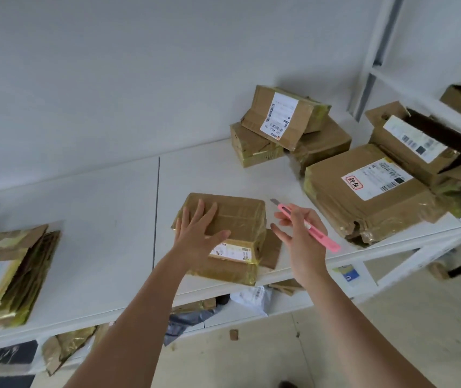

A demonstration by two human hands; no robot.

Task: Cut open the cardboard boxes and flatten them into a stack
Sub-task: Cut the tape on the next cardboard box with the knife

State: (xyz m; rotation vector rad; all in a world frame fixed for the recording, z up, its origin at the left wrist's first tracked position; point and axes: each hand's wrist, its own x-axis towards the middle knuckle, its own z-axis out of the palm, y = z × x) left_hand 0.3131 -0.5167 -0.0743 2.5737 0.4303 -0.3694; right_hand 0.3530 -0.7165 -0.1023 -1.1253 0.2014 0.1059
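Note:
A taped cardboard box (240, 219) with a shipping label lies on the white table (97, 219), near the front edge. My left hand (195, 231) rests flat on its top, fingers spread. Just right of the box, my right hand (299, 233) pinches a pink utility knife (310, 228) with the blade out, pointing up and away; the other fingers are spread. A stack of flattened boxes (8, 275) sits at the table's left end.
Several taped boxes (285, 127) are piled at the back of the table. A large box (369, 191) and an opened one (419, 144) lie at the right. A white shelf frame (375, 60) stands behind them. Cardboard scraps and bags lie under the table.

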